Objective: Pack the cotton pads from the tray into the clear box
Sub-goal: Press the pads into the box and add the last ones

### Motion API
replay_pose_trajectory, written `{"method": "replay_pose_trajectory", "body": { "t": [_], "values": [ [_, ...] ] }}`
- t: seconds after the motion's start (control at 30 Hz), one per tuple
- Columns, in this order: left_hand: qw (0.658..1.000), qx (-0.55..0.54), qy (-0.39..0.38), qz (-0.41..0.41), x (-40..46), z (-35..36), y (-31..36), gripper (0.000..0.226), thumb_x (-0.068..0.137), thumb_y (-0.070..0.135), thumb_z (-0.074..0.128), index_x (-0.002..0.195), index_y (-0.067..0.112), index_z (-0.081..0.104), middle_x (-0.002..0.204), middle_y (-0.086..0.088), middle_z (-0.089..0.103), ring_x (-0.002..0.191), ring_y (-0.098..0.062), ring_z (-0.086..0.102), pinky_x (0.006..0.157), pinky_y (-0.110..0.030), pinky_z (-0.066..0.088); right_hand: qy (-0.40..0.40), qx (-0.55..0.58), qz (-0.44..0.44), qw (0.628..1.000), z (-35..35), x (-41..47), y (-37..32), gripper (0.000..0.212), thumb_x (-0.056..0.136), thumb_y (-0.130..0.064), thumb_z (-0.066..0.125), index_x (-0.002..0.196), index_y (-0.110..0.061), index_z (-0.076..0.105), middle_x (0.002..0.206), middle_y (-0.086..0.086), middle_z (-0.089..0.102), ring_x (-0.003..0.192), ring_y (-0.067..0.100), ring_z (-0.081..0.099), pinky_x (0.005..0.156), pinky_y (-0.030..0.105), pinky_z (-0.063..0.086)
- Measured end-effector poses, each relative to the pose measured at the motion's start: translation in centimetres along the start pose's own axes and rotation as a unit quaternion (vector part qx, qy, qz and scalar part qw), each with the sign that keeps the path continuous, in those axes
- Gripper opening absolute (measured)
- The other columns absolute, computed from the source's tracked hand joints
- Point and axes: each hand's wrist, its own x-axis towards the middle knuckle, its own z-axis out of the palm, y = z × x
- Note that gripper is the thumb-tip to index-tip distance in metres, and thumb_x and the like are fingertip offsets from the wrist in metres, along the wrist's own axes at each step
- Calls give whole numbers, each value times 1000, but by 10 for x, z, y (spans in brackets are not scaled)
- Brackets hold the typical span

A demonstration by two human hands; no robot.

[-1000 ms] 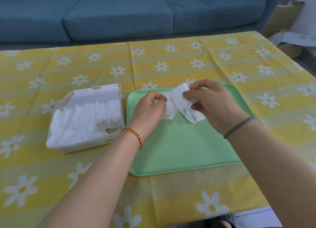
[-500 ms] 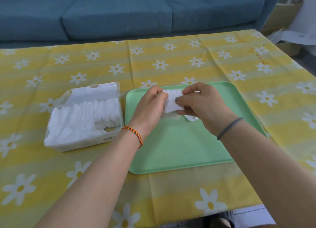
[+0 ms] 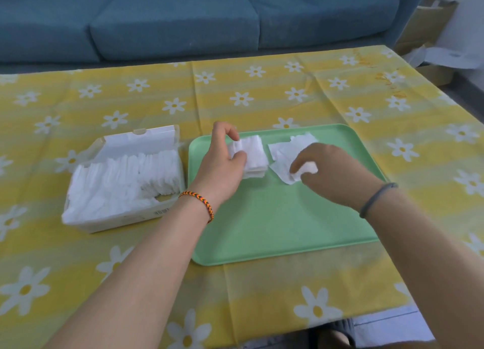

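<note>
On the green tray (image 3: 275, 217), seen from the head camera, the two hands have drawn apart since a moment ago, when both worked on one bundle near the tray's far left corner. Now the left hand (image 3: 222, 162) alone pinches a neat stack of pads (image 3: 251, 156) between thumb and fingers, the stack's bottom touching the tray. The right hand (image 3: 332, 170) has shifted right and curls its fingers round a crumpled pad lying on the few loose pads (image 3: 285, 153) spread flat beside the stack. I judge the stack is squared and ready to go left into the box (image 3: 123, 181), which stands just beside the tray, lid up, already nearly full of upright pads, with a small gap at its near right corner. A barcode label shows on the box's near wall; its digits are too small to read. No other writing is legible.
</note>
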Motion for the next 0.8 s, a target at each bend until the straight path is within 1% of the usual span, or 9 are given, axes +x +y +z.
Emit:
{"method": "replay_pose_trajectory", "body": {
  "t": [0.07, 0.17, 0.23, 0.37, 0.43, 0.53, 0.6, 0.67, 0.8],
  "values": [
    [1000, -3, -8, -2, 1, 3, 1, 19, 95, 4, 44, 98, 21, 50, 68, -1, 43, 41, -10, 30, 37, -19, 25, -73, -117, -36, 990, 7, -5, 0, 44, 87, -11, 54, 117, -42, 64, 141, -6, 50, 132, 23, 41, 109, 33, 34],
    [1000, -9, -14, -21, 1, 6, 2, 18, 94, 3, 47, 97, 16, 60, 63, 9, 43, 37, -4, 32, 37, -16, 26, -92, -188, -43, 977, 12, -11, -2, 57, 90, -16, 50, 142, -40, 48, 158, -10, 29, 147, 23, 15, 119, 35, 14],
    [999, -10, -16, -32, 0, 7, 4, 17, 92, 5, 53, 102, 16, 62, 64, 13, 45, 37, -2, 36, 38, -16, 28, -85, -212, -48, 972, 15, -13, -3, 55, 89, -16, 49, 142, -34, 49, 157, -8, 30, 145, 25, 19, 118, 36, 16],
    [999, 19, -29, -28, -4, 9, 6, 22, 90, 6, 58, 106, 20, 64, 84, 11, 54, 47, -1, 43, 40, -13, 30, -54, -245, -52, 967, 23, -10, 1, 42, 82, -11, 49, 121, -19, 64, 138, -3, 51, 124, 26, 42, 108, 34, 30],
    [999, 29, -32, -25, -6, 10, 6, 25, 89, 5, 58, 107, 21, 65, 93, 9, 58, 51, -2, 44, 42, -13, 32, -23, -212, -34, 977, 21, -8, 1, 38, 79, -9, 51, 115, -14, 65, 126, 1, 60, 115, 27, 50, 102, 34, 36],
    [999, 24, -35, -26, -6, 9, 7, 26, 90, 4, 57, 108, 21, 65, 90, 9, 57, 41, -1, 41, 40, -14, 32, 74, -60, -1, 995, 9, -10, -4, 33, 82, -6, 56, 112, -8, 69, 119, 8, 66, 107, 30, 59, 93, 34, 47],
    [999, 26, -37, -22, -6, 9, 7, 27, 90, 3, 57, 109, 21, 65, 90, 13, 55, 39, -1, 40, 40, -15, 32, 145, 47, 14, 988, -2, -13, -8, 28, 82, -6, 61, 107, -14, 72, 111, 0, 70, 102, 22, 63, 83, 21, 48],
    [999, 24, -38, -6, -7, 11, 7, 29, 88, 0, 58, 107, 21, 65, 91, 16, 55, 41, -1, 40, 41, -16, 32, 196, 131, 30, 971, -9, -12, -9, 19, 79, -5, 64, 92, -19, 70, 82, -7, 65, 78, 16, 62, 57, 7, 39],
    [999, 20, -35, 3, -6, 14, 7, 30, 86, 0, 60, 106, 22, 65, 83, 16, 52, 44, -1, 41, 42, -16, 31, 173, 216, 51, 960, -13, -10, -8, 18, 75, -4, 67, 86, -18, 64, 75, -6, 57, 61, 13, 50, 42, 10, 34]
  ]
}}
